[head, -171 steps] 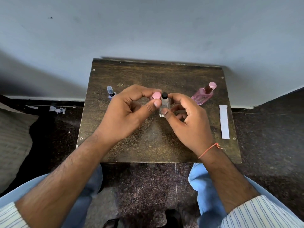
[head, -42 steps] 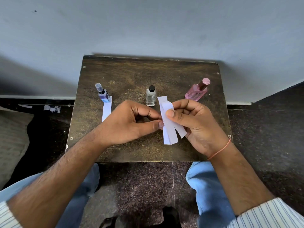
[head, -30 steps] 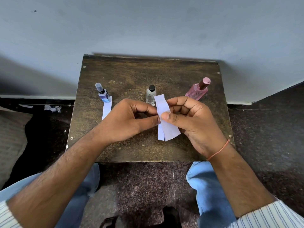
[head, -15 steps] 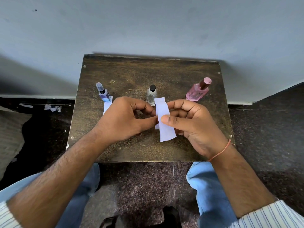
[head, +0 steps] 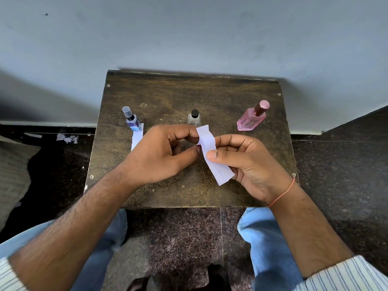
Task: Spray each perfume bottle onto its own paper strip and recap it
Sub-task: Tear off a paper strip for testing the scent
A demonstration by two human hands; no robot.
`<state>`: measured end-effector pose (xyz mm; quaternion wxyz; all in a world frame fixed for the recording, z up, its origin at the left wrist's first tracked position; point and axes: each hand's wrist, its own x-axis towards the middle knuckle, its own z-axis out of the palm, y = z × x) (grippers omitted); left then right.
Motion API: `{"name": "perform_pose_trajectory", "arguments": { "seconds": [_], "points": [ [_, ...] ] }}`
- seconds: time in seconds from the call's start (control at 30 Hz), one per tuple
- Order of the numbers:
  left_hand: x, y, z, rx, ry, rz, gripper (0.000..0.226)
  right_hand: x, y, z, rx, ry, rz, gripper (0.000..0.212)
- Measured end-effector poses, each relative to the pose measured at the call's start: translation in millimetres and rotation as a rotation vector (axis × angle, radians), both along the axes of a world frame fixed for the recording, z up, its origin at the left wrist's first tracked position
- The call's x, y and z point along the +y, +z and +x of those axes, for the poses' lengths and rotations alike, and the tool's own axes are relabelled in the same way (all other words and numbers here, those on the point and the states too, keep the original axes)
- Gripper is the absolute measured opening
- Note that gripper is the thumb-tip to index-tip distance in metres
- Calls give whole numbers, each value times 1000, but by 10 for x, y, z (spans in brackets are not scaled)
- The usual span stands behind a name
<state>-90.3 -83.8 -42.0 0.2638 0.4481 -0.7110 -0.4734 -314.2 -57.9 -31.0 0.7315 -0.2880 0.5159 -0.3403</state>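
Three perfume bottles stand in a row on the small dark wooden table. The blue bottle with a clear cap is at the left, and a white paper strip lies in front of it. The small clear bottle stands in the middle with its black nozzle bare. The pink bottle with a pink cap is at the right. Over the table's middle my right hand pinches white paper strips under its thumb. My left hand pinches their upper left edge.
The table stands against a pale wall. Dark speckled floor surrounds it, with paper scraps at the left. My knees in blue trousers are below the table's front edge.
Since 5.7 s ago the clear bottle has been set down uncapped and the strips picked up. In the last second my hands have worked the strips between the fingers, shifting them slightly.
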Motion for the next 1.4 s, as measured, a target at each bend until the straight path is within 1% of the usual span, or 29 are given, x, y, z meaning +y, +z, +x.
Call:
{"name": "perform_pose_trajectory", "arguments": {
  "seconds": [0.13, 0.3, 0.4, 0.5, 0.57, 0.67, 0.8, 0.9, 1.03, 1.23, 1.4],
  "points": [
    [4, 2, 11, 6, -41, -22, 32, -1, 10, 1, 2, 8, 16, 45],
    [-2, -8, 18, 24, -20, -76, 19, 6, 41, 5, 0, 18, 33, 48],
    [-10, 3, 18, 4, -6, -117, 17, 12, 78, 12, 6, 40, 40, 37],
    [-15, 15, 29, -37, -23, -169, 31, 17, 119, 32, 8, 61, 32, 28],
    [-10, 11, 28, -74, -42, -200, 36, 21, 140, 49, 18, 76, 30, 30],
    [-9, -21, 37, -113, -60, -221, 21, 26, 151, 61, 44, 73, 31, 29],
    [-2, -35, 39, -105, -65, -223, 14, 33, 149, 62, 71, 58, 38, 21],
    [0, -45, 41, -84, -45, -202, 9, 33, 159, 68, 74, 60, 30, 16],
    [12, -69, 34, -59, -29, -147, 10, 33, 155, 64, 77, 66, 16, 15],
    [9, -77, 50, 48, -21, 102, 21, 32, 151, 46, 51, 78, -5, 15],
    [-33, -77, 104, 68, -119, 204, 19, 17, 133, 20, 38, 32, -12, 16]
  ]
}}
